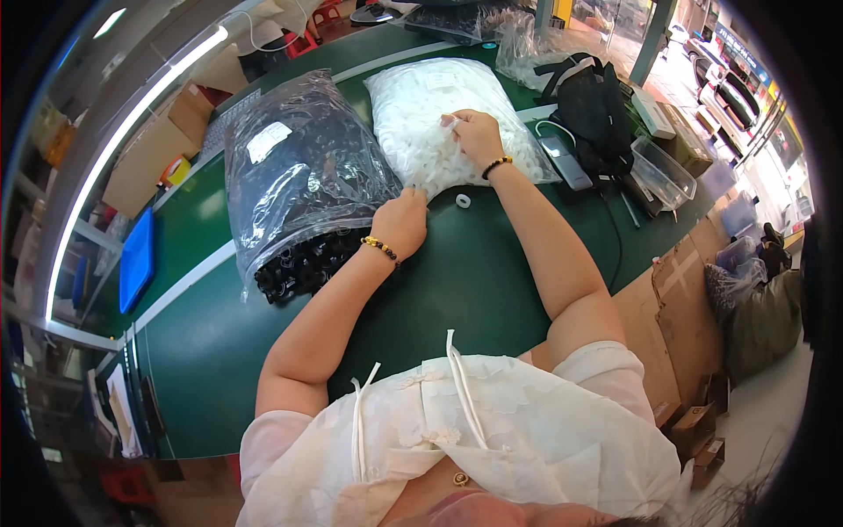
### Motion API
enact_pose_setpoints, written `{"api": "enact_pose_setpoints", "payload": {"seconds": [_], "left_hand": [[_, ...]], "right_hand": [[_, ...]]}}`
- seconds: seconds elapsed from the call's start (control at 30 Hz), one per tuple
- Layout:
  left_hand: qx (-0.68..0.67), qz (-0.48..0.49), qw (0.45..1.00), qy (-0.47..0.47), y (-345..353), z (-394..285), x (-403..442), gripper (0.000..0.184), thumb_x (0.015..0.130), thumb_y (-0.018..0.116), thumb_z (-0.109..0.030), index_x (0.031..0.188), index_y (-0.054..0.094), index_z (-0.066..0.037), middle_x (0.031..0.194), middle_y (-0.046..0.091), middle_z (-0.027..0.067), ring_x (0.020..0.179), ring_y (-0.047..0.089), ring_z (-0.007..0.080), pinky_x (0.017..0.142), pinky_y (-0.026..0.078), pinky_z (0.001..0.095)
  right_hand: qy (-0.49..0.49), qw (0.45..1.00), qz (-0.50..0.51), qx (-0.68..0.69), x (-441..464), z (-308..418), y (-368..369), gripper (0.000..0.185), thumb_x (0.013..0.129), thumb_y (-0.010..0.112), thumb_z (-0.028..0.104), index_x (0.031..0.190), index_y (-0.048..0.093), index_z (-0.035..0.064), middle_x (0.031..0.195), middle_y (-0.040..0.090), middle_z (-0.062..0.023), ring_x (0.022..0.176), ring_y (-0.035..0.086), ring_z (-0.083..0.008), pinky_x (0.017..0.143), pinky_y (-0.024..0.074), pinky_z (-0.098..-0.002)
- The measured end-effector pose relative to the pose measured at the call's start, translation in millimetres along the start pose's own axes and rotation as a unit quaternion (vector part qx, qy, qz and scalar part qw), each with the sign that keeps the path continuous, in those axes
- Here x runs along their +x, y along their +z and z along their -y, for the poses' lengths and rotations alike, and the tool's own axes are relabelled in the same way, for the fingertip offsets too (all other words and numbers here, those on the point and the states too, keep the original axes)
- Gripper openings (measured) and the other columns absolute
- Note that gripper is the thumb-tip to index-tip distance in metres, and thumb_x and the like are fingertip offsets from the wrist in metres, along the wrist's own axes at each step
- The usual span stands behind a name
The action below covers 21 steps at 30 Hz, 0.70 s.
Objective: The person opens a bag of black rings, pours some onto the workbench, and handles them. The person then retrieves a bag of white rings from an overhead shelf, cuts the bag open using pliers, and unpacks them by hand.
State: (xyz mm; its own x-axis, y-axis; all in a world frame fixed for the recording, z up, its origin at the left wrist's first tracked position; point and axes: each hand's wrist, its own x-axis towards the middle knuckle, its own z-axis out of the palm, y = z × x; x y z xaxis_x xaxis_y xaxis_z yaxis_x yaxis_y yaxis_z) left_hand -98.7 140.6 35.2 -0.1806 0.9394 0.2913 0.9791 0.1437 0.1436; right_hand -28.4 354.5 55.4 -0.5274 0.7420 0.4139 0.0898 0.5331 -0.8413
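A clear plastic bag packed with small white parts [430, 83] lies on the green table. My left hand [401, 224] is closed on the bag's near left corner, its fingertips partly hidden. Over the bag's right side, my right hand [479, 138] pinches a fold of its clear plastic. One small white ring [463, 201] rests on the table between my forearms, just below the bag. To the left, beside my left hand, is a larger clear bag [303, 158] with black parts [303, 266] showing at its near end.
A phone [566, 163] with a cable and a black backpack [593, 119] lie right of the white parts. Beyond them is a clear plastic box [663, 174]. A blue tray [137, 259] is at the left, near a cardboard box [154, 162]. Cardboard [680, 307] covers the floor at right.
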Motion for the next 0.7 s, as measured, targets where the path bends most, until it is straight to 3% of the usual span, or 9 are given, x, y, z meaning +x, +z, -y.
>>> {"api": "enact_pose_setpoints", "payload": {"seconds": [0.17,0.27,0.33,0.4,0.47,0.5,0.57,0.67,0.7], "left_hand": [[-0.009,0.033,0.999,-0.026,-2,8,0,0.018,0.09,0.062,-0.018,0.097,0.057,-0.003,0.096,0.062,0.0179,0.084,0.067,0.0369,0.072,0.053,0.0457],[-0.051,0.058,0.997,-0.013,-15,13,-2,0.022,0.09,0.064,-0.022,0.1,0.058,-0.003,0.1,0.062,0.0165,0.091,0.065,0.0359,0.076,0.052,0.0443],[-0.125,-0.017,0.988,0.086,-41,7,-7,0.024,0.09,0.064,-0.021,0.104,0.059,-0.002,0.101,0.062,0.0152,0.094,0.064,0.0357,0.078,0.051,0.0435],[-0.138,-0.012,0.987,0.081,-74,5,-26,0.023,0.089,0.065,-0.018,0.107,0.06,-0.003,0.105,0.06,0.0143,0.093,0.063,0.036,0.078,0.051,0.0433],[-0.126,0.039,0.99,0.04,-97,7,-55,0.02,0.089,0.065,-0.016,0.105,0.06,-0.005,0.107,0.059,0.0151,0.091,0.062,0.0352,0.079,0.05,0.0418],[-0.126,0.04,0.991,0.037,-100,12,-71,0.02,0.089,0.065,-0.016,0.105,0.06,-0.005,0.107,0.059,0.0151,0.091,0.062,0.0352,0.079,0.05,0.0418],[-0.148,0.117,0.982,-0.029,-104,19,-103,0.022,0.088,0.067,-0.015,0.107,0.061,-0.005,0.105,0.058,0.0142,0.088,0.062,0.0328,0.079,0.05,0.0394],[-0.19,0.105,0.972,-0.095,-99,16,-149,0.031,0.087,0.07,-0.017,0.115,0.06,-0.006,0.106,0.057,0.0128,0.085,0.062,0.03,0.079,0.05,0.0379],[-0.223,0.138,0.956,-0.131,-97,15,-158,0.044,0.085,0.073,-0.019,0.124,0.057,-0.007,0.113,0.054,0.0119,0.085,0.062,0.0275,0.08,0.05,0.0367]], "right_hand": [[0.123,0.988,0.05,0.078,-12,21,-4,0.022,0.087,0.072,0.022,0.1,0.072,0.004,0.064,0.062,-0.0001,0.05,0.054,-0.0059,0.044,0.0406,-0.0207],[0.053,0.992,0.112,-0.031,-21,21,-13,0.028,0.085,0.075,0.022,0.105,0.07,0.0027,0.072,0.065,-0.002,0.059,0.061,-0.0084,0.052,0.0475,-0.0227],[-0.153,0.963,0.194,-0.105,-26,16,-27,0.031,0.082,0.078,0.024,0.102,0.07,0.0019,0.081,0.067,-0.0036,0.071,0.065,-0.0115,0.063,0.0526,-0.0276],[-0.146,0.949,0.243,-0.136,-42,57,-57,0.033,0.08,0.078,0.026,0.101,0.069,0.0019,0.089,0.069,-0.0081,0.081,0.067,-0.0186,0.072,0.0538,-0.0348],[-0.128,0.893,0.247,-0.354,-54,77,-78,0.033,0.08,0.077,0.027,0.102,0.069,0.0034,0.095,0.07,-0.0127,0.087,0.068,-0.0264,0.076,0.0538,-0.038],[-0.129,0.893,0.25,-0.352,-63,83,-79,0.033,0.08,0.077,0.027,0.102,0.069,0.0034,0.095,0.07,-0.0127,0.087,0.068,-0.0264,0.076,0.0538,-0.038],[-0.045,0.824,0.271,-0.496,-81,92,-78,0.031,0.081,0.076,0.026,0.099,0.069,0.003,0.099,0.07,-0.0155,0.094,0.066,-0.0326,0.082,0.0527,-0.0396],[-0.043,0.81,0.296,-0.505,-106,64,-61,0.028,0.082,0.075,0.025,0.1,0.069,0.0038,0.1,0.069,-0.0166,0.097,0.066,-0.0331,0.085,0.0519,-0.0408],[-0.051,0.788,0.321,-0.523,-111,56,-55,0.031,0.084,0.073,0.025,0.107,0.068,0.0054,0.102,0.068,-0.0187,0.098,0.066,-0.034,0.087,0.0513,-0.0428]]}}
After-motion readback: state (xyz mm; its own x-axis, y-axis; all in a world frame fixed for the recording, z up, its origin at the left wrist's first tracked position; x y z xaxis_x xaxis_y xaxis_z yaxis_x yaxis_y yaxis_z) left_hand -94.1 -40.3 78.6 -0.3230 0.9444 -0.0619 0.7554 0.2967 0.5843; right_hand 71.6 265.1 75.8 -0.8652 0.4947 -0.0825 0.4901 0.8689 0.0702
